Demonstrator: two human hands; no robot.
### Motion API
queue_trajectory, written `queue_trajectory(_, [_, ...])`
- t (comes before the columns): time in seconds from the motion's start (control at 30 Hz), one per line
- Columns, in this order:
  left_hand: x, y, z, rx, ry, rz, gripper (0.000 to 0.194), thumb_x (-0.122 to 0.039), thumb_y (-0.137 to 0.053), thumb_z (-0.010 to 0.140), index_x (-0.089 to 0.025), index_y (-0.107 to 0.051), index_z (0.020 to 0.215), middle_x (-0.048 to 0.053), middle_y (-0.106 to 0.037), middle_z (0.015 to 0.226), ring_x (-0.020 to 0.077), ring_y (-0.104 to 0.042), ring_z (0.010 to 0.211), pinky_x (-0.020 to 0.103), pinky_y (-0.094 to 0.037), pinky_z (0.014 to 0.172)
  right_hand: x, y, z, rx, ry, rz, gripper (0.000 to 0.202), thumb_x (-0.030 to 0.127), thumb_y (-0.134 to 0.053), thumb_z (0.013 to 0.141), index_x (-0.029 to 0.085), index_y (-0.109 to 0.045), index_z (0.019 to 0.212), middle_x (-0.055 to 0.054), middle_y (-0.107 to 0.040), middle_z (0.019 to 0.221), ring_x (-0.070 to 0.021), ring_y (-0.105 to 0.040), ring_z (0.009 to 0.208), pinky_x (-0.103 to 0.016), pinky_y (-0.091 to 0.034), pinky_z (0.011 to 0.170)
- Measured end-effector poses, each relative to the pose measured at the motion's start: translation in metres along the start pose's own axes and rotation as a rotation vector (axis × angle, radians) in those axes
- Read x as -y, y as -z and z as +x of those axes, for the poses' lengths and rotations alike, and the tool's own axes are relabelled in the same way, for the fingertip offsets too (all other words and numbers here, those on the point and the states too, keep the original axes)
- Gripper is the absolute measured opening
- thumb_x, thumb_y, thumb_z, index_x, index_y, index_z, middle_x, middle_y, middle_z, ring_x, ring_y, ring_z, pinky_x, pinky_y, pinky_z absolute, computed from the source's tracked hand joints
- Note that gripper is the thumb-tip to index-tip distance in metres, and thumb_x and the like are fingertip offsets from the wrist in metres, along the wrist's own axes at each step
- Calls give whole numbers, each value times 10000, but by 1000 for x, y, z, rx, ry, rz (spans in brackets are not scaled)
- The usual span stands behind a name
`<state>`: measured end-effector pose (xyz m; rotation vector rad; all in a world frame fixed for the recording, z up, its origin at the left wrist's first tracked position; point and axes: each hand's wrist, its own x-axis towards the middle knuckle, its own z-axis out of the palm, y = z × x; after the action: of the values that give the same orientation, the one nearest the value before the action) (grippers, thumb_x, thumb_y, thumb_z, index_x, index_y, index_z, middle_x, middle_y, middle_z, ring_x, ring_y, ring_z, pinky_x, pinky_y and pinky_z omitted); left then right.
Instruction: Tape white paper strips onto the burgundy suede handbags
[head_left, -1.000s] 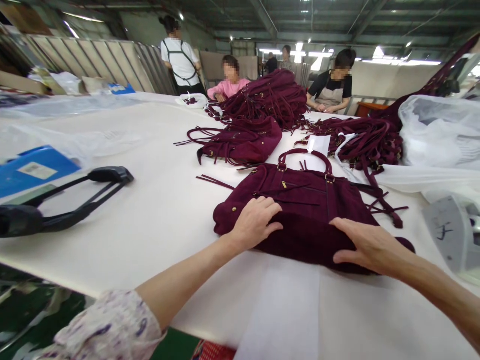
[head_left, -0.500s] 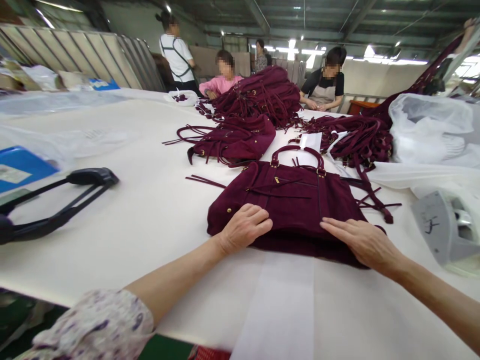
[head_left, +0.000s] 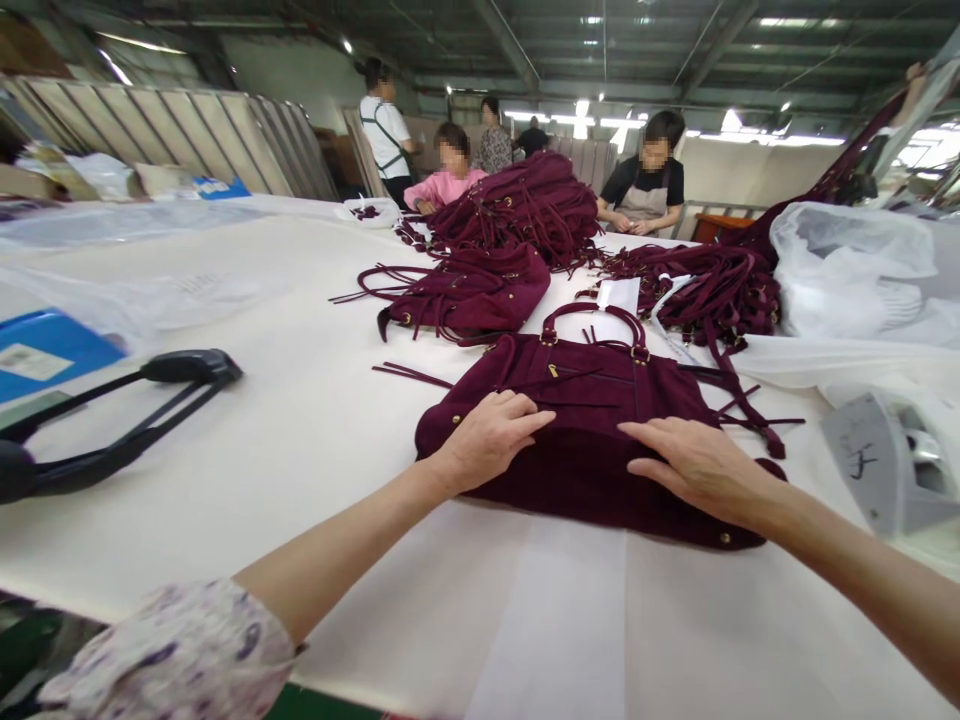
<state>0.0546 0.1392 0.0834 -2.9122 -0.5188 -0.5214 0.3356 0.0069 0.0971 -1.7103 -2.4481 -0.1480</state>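
Left hand (head_left: 487, 440) and right hand (head_left: 694, 462), well apart, rest loosely on the bag (head_left: 581, 465).
It lies on the table (head_left: 300, 420); light, even pressure from both sides should leave its cloth smooth. A second bag (head_left: 491, 290) sits just beyond.

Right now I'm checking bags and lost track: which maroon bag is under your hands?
The front bag, under the left hand and right hand. The second bag and the bag pile lie farther back.
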Motion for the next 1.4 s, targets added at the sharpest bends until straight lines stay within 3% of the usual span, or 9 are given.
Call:
queue_trajectory(0.1, [-20,-1,-8,-76,-166,79,370,-138,-466,933,-214,-498,1294,93,-575,1148,209,-523,1039,376,-412,902,16,-7,23,21,-31,78,285,249,-558,899,161,-566,1171,-86,-659,1065,-203,-619,954,-311,-474,792])
queue_trajectory(0.23, [-50,-18,-15,52,-399,-41,330,-125,-434,938,-154,-523,1254,97,-609,1102,185,-551,1024,322,-447,913,23,-18,37,12,-65,21,139,172,-583,868,183,-578,1006,-43,-627,949,-181,-584,869,-276,-420,709])
queue_trajectory(0.4, [-48,-35,-11,148,-292,-312,352,-110,-449,917,-139,-544,1254,104,-596,1210,198,-516,1153,313,-423,1013,27,-41,26,-133,195,-263,127,124,-490,917,199,-590,892,-33,-582,852,-173,-492,741,-313,-330,672])
queue_trajectory(0.6, [-26,-42,-31,117,-188,-561,264,-203,-482,941,-173,-615,1168,105,-639,1154,181,-584,1080,316,-480,948,29,-64,-7,-222,317,-240,347,97,-401,954,182,-532,1264,-36,-587,852,-159,-482,718,-335,-344,715])
queue_trajectory(0.8, [-21,-53,-46,67,-101,-576,218,-249,-517,933,-172,-651,1087,80,-675,1065,152,-626,996,258,-508,873,48,-57,-11,-46,273,-288,577,67,-502,859,209,-393,1407,-27,-538,839,-183,-478,711,-354,-370,685])
queue_trajectory(1.0, [-45,-35,-44,12,-282,-93,224,-169,-456,946,-163,-633,809,58,-660,894,154,-611,872,301,-501,820,61,-61,-7,-12,228,-322,561,65,-520,836,217,-420,1368,-42,-533,890,-211,-490,772,-373,-385,699])
queue_trajectory(1.17, [-73,-39,-20,-81,-283,-26,317,-143,-426,950,-117,-528,1249,130,-578,1263,207,-511,1189,368,-421,1027,62,-58,-2,1,179,-258,184,112,-521,874,213,-607,1002,-46,-555,887,-200,-499,771,-351,-390,691])
queue_trajectory(1.27, [-69,-54,-16,-74,-221,-87,337,-144,-420,950,-114,-513,1273,133,-601,1240,190,-559,1134,347,-482,956,51,-41,-5,47,211,-178,251,128,-514,889,232,-588,1105,-43,-589,922,-188,-534,804,-349,-427,749])
queue_trajectory(1.4, [-57,-65,-22,-79,-232,-173,326,-155,-410,951,-149,-541,1249,111,-601,1257,185,-559,1145,342,-493,942,6,-8,-35,-14,73,-156,561,106,-556,823,196,-442,1366,-129,-541,1277,-266,-496,1174,-499,-361,1036])
